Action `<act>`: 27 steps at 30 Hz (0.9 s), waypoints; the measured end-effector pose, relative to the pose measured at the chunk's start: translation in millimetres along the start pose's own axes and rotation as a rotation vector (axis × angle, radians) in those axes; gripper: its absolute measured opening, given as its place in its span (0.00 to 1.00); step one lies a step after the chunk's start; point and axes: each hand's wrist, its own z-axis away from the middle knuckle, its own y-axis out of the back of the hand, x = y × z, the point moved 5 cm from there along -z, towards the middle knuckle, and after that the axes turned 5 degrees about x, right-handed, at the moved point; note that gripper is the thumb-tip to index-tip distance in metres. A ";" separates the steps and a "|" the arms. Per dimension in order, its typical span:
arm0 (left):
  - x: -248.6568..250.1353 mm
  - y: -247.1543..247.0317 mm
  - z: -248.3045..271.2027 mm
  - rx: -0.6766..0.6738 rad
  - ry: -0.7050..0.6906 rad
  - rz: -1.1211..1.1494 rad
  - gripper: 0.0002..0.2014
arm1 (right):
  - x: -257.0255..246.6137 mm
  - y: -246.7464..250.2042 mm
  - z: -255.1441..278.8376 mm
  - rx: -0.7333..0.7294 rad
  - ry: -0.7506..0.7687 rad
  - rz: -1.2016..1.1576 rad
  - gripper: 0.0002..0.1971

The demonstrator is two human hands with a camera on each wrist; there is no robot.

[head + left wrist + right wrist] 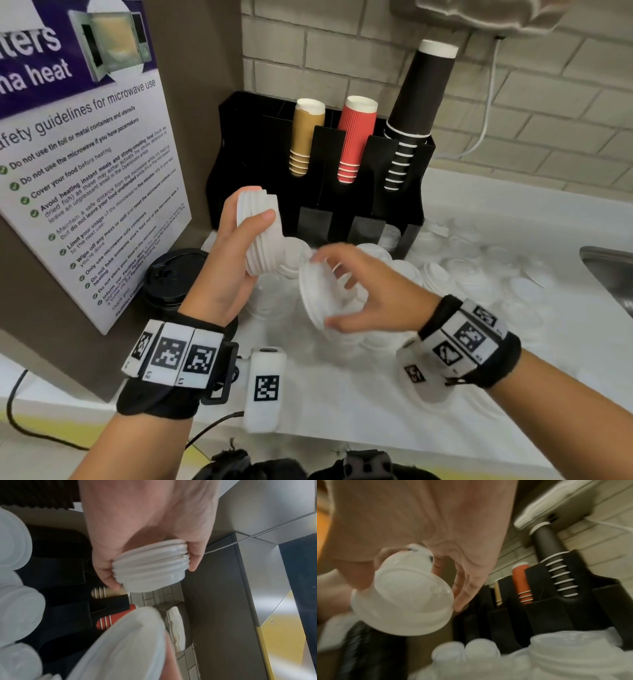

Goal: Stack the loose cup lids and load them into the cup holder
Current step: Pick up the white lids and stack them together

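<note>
Item: stack of lids [259,233], gripped sideways in left hand [226,263], held near the cup holder [318,192]. Right hand [359,291] pinches one loose lid [313,294] just right of it. Advice: line rims up squarely, nest gently; skewed lids probably jam.

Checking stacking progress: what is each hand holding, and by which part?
Left hand grips a stack of white lids around its rims. Right hand holds a lid by its rim.

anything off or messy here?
Yes. White lids lie scattered loose over the counter beside the cup holder. The tall black cup stack leans right. Left hand grips a lid stack; right hand holds another lid.
</note>
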 end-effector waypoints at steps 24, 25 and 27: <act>-17.8 -13.2 -14.5 -0.018 0.032 -0.015 0.28 | -15.9 22.0 -55.0 0.087 0.037 -0.371 0.39; -12.4 -9.2 -17.1 0.018 -0.003 -0.002 0.25 | -13.9 24.5 -59.9 0.074 0.014 -0.349 0.39; 0.8 -0.9 -21.2 0.077 -0.066 0.019 0.24 | -8.8 29.2 -72.3 0.030 -0.058 -0.230 0.35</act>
